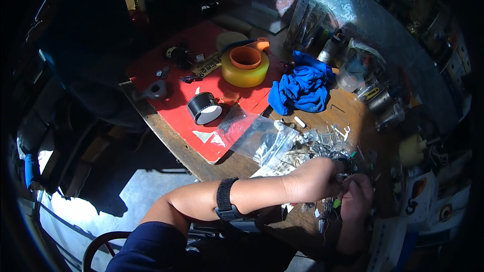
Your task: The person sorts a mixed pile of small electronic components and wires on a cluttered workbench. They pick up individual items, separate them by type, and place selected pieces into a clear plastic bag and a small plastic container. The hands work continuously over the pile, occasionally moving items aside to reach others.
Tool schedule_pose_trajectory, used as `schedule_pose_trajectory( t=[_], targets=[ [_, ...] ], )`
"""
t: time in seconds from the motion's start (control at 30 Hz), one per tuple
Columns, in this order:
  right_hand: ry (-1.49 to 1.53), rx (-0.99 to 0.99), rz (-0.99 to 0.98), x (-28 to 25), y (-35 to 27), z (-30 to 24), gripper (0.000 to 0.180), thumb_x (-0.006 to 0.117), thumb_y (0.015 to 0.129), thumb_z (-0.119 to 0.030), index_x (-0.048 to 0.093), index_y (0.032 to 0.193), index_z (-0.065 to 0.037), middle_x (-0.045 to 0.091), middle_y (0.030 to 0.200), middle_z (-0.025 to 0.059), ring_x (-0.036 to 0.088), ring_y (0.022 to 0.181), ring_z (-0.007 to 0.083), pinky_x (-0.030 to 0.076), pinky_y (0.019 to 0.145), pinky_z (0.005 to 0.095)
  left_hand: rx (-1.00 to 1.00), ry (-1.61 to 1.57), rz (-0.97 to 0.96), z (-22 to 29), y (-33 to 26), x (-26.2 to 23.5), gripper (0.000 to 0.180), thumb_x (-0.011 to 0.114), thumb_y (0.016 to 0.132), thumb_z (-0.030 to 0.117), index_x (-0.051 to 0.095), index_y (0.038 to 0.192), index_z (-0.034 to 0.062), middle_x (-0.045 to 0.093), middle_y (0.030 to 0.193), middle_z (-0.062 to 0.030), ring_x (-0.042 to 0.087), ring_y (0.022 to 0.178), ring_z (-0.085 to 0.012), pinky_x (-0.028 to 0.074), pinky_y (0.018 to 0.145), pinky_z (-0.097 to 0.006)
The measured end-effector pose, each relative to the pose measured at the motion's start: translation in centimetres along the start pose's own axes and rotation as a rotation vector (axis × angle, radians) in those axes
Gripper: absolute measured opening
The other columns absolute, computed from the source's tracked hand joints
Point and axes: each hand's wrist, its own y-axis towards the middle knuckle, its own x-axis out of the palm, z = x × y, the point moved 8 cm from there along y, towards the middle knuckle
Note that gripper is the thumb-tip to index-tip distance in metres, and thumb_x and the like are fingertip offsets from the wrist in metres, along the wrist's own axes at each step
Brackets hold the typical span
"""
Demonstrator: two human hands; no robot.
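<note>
I'm pinching both hands, left hand (pixel 315 179) & right hand (pixel 355 196), fingertips together on a tiny wired part (pixel 337 202) btwn them, prob light, fiddly, fragile, so holding by its body.

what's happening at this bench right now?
A person seated at a cluttered wooden workbench has both hands together over a heap of small metal parts and wires. The left hand, on the arm with a black wrist strap, meets the right hand over something small; what they pinch is too small to tell. Clear plastic bags lie beside them. Farther off sit a crumpled blue cloth, a big yellow tape roll and a black tape roll on a red mat.
</note>
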Motion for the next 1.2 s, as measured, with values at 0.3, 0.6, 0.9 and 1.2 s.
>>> schedule_pose_trajectory(
  t=[0.3,0.6,0.9,1.2],
  targets=[
    [-0.317,0.123,-0.090,-0.1,0.3,1.2,0.011,0.057,0.086,-0.008,0.059,0.093,0.000,0.057,0.071,0.0020,0.051,0.060,0.0062,0.039,0.054,0.0202,-0.242,0.229,0.566,-2.7,-10.3,-21.6,0.015,0.063,0.079,0.004,0.059,0.091,-0.0032,0.062,0.078,-0.0050,0.056,0.073,-0.0090,0.046,0.066,-0.023],
    [-0.836,-0.012,-0.400,2.1,-0.9,0.7,0.009,0.065,0.078,-0.004,0.060,0.086,-0.003,0.057,0.070,0.0004,0.052,0.060,0.0048,0.041,0.053,0.0208,-0.465,0.697,0.656,-9.8,-12.2,-29.4,0.008,0.061,0.079,0.011,0.058,0.085,0.0061,0.046,0.061,0.0061,0.038,0.050,-0.0013,0.028,0.043,-0.018],
    [-1.377,-0.072,-0.532,4.0,-2.5,1.3,0.015,0.063,0.069,-0.015,0.051,0.067,-0.006,0.053,0.067,0.0072,0.055,0.067,0.0259,0.043,0.060,0.0374,-0.101,-0.360,0.345,-1.6,-3.6,-12.1,0.012,0.057,0.088,0.018,0.057,0.088,0.0067,0.035,0.058,0.0093,0.025,0.046,-0.0007,0.017,0.042,-0.018],
    [-1.591,0.013,-0.413,3.4,-2.5,1.1,0.009,0.059,0.067,-0.011,0.052,0.066,-0.006,0.054,0.069,0.0107,0.056,0.069,0.0295,0.044,0.064,0.0414,-0.342,-0.786,0.061,-5.4,2.7,-1.4,0.006,0.054,0.087,0.009,0.058,0.087,0.0054,0.056,0.072,0.0024,0.033,0.044,-0.0020,0.023,0.038,-0.017]
  ],
)
